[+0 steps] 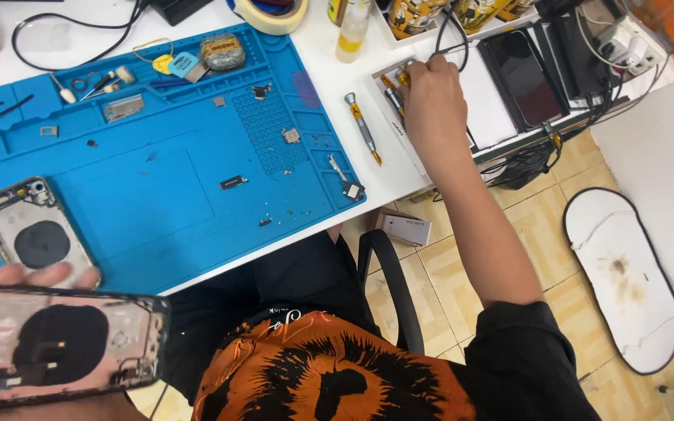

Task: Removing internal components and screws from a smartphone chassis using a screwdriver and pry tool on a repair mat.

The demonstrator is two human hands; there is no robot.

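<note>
My left hand (44, 274) holds a pink phone back housing (60, 343) with a dark round coil, close to the camera at the lower left. My right hand (431, 109) reaches across the white table into a white tray (493, 117), its fingers closed around small yellow-handled screwdrivers (398, 79). Another screwdriver (363, 129) with a yellow band lies on the table just left of that hand. A second, silver phone housing (33, 234) lies on the blue work mat (157, 195).
Small parts, screws and tweezers are scattered over the mat. A tape roll (274, 14), a small bottle (352, 31), a dark phone (520, 74) and cables sit at the table's far side. A chair armrest (388, 281) and tiled floor lie below.
</note>
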